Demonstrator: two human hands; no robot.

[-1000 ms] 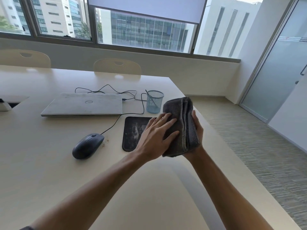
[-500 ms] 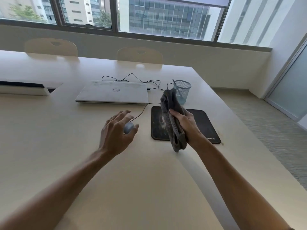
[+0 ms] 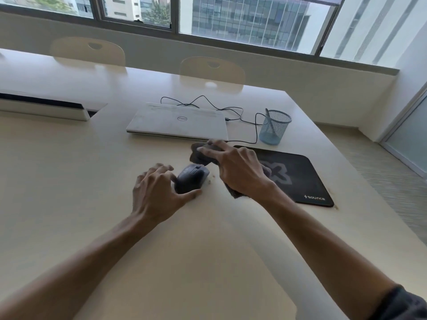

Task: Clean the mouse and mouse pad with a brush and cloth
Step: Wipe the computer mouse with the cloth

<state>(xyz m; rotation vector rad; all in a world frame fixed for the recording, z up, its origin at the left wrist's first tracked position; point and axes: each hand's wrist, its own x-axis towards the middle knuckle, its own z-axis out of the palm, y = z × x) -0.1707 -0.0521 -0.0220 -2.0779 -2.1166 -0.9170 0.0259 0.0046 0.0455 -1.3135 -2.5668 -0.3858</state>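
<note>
Daylight from a wide window point(image 3: 231, 17) falls on a pale table point(image 3: 69, 181), where a closed white laptop point(image 3: 178, 121) is seen at the far side. To the right, a black mouse pad point(image 3: 300, 176) lies flat, with a blue mesh cup point(image 3: 275, 127) beyond it. A grey cloth point(image 3: 199, 155) is gripped in the curled fingers of the right hand point(image 3: 238, 172), just beyond the mouse point(image 3: 190, 181). The dark mouse is clasped between thumb and spread fingers of the left hand point(image 3: 157, 192).
</note>
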